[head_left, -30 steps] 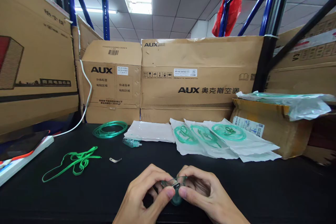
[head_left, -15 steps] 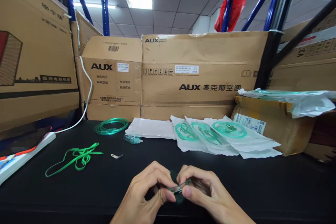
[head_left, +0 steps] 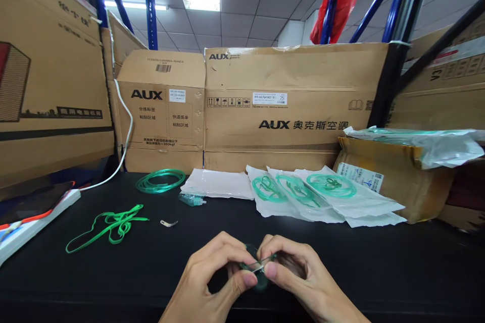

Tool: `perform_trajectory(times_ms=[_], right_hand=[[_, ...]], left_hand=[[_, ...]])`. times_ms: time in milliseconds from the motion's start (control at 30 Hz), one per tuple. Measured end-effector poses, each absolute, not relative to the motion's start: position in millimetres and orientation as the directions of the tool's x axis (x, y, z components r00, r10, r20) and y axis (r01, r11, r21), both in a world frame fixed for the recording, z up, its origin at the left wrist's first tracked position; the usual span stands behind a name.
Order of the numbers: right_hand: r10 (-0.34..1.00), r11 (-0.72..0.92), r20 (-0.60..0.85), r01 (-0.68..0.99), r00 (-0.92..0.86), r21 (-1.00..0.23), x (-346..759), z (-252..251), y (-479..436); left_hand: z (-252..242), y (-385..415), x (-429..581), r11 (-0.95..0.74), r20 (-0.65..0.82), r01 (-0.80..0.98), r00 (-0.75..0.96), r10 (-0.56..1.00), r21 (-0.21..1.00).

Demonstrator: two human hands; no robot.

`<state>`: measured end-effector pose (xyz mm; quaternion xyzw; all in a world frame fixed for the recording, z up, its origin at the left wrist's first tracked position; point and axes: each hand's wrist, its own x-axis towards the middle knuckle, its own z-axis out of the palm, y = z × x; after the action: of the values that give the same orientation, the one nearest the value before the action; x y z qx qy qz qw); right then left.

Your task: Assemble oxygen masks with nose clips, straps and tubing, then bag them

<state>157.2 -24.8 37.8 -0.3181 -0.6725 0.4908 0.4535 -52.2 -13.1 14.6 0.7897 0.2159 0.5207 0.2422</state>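
Note:
Low in the middle of the view, both hands meet over a dark green, see-through piece [head_left: 260, 282] with a thin, shiny strip [head_left: 257, 265] across it. My left hand [head_left: 215, 275] pinches the left end of the piece between thumb and fingers. From the other side, my right hand [head_left: 299, 270] pinches its right end. Fingers cover much of the piece, so its full shape is hidden. On the table, left of the hands, lie a small curved metal strip [head_left: 168, 223] and a bright green elastic band [head_left: 117, 227].
Behind lie coiled green tubing [head_left: 160, 181], a clear greenish part [head_left: 194, 200], a white packet [head_left: 220, 183] and several tubing packets [head_left: 322, 192]. An open carton [head_left: 401, 176] stands right. A white power strip [head_left: 41, 222] lies left. Large cardboard panels [head_left: 295, 106] line the back.
The fingers have shifted slightly around the green piece, and the thin strip sits at a slightly different angle. Both hands keep their grip.

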Motion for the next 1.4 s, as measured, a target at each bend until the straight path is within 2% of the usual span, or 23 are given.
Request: perform_trajectory(times_ms=[400, 667, 733, 867, 1167, 1400], right_hand=[[0.834, 0.346, 0.296, 0.024, -0.465, -0.938, 154, 40, -25], [0.807, 0.387, 0.330, 0.016, -0.490, -0.922, 156, 37, -23], [0.796, 0.401, 0.342, 0.012, -0.500, -0.916, 156, 38, -23], [0.781, 0.405, 0.350, -0.007, -0.516, -0.914, 156, 39, -24], [0.765, 0.346, 0.371, -0.150, -0.525, -0.926, 158, 32, -23], [0.767, 0.382, 0.399, -0.143, -0.503, -0.913, 156, 32, -21]], left_hand=[[8, -15, -48, -0.886, 0.818, 0.203, 0.341, 0.464, 0.418], [7, -11, -42, -0.973, 0.940, 0.181, 0.282, 0.193, 0.145], [7, -11, -42, -0.979, 0.944, 0.164, 0.286, 0.167, 0.123], [6, -11, -44, -0.980, 0.935, 0.145, 0.308, 0.176, 0.137], [9, -10, -49, -0.963, 0.887, 0.093, 0.373, 0.271, 0.254], [12, -10, -53, -0.884, 0.791, 0.008, 0.442, 0.423, 0.468]])
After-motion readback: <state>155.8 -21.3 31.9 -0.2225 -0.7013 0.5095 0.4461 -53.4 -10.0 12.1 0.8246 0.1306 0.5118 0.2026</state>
